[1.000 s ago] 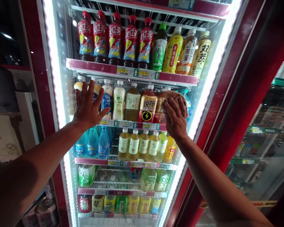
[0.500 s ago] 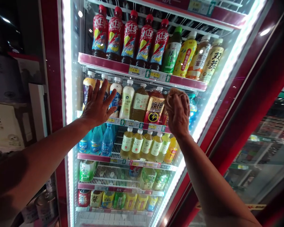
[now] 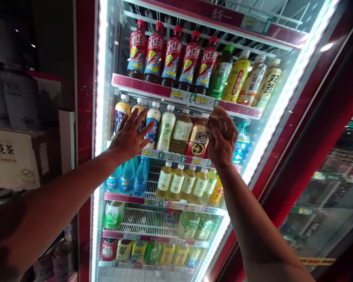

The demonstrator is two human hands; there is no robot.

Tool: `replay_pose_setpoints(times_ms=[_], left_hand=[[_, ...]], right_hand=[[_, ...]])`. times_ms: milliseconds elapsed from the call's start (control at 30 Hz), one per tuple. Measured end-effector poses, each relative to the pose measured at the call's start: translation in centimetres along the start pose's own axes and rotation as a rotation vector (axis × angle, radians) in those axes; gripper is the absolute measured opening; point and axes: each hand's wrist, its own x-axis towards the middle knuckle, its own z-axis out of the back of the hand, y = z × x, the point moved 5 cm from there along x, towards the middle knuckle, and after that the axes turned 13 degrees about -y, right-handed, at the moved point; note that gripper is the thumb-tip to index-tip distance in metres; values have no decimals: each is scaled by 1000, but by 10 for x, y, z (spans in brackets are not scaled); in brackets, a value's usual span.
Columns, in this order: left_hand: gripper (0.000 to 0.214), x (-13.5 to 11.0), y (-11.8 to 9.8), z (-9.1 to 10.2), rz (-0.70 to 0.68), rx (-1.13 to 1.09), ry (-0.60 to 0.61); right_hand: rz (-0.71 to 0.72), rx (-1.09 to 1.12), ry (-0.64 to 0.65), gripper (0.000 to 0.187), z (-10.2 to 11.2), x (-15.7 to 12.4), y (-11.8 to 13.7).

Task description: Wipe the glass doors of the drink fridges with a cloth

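Observation:
A lit drinks fridge with a glass door [image 3: 253,156] and red frame fills the view. My left hand [image 3: 131,137] lies flat on the glass with fingers spread, in front of the second shelf's bottles. My right hand [image 3: 222,143] is closed on a brownish cloth [image 3: 217,115] and presses it against the glass at the second shelf's right side. Behind the glass, red-labelled tea bottles [image 3: 172,55] stand on the top shelf and pale green tea bottles [image 3: 184,182] on the third.
The fridge's red frame [image 3: 84,117] runs down the left; beside it stand stacked cartons [image 3: 13,156] and tins [image 3: 61,256]. To the right, another red-framed glass panel [image 3: 326,176] reflects store shelves.
The view has shifted, moving the fridge rightward in the picture. My right hand with the cloth has moved up along the glass. My left hand stays flat on the glass.

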Motion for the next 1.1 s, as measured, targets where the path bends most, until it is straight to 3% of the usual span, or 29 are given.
replay_pose_setpoints(times_ms=[67,200,300,467,633,833,1000,1100], left_hand=[[89,-2,-1,3,9,12,-33],[87,-10,1,6,44,53,-77],[82,-15,3,7,58,61,-78],[73,-18,6,7,133,71,-51],[61,-23,5,9,87,95,-51],[83,-31,10,10,57,59,-39],[97,-36,17,10,41,-13,-14],[96,-38,19,10,40,-34,-5]], right_hand=[[9,14,-52,34,0,-5,9],[69,67,52,39,-4,-18,31],[57,50,111,41,-10,-7,30],[-23,39,86,46,-22,8,35],[54,57,228,49,-31,-4,63],[49,64,120,51,-40,12,69],[122,85,217,61,-44,-2,88],[156,66,200,59,-48,5,93]])
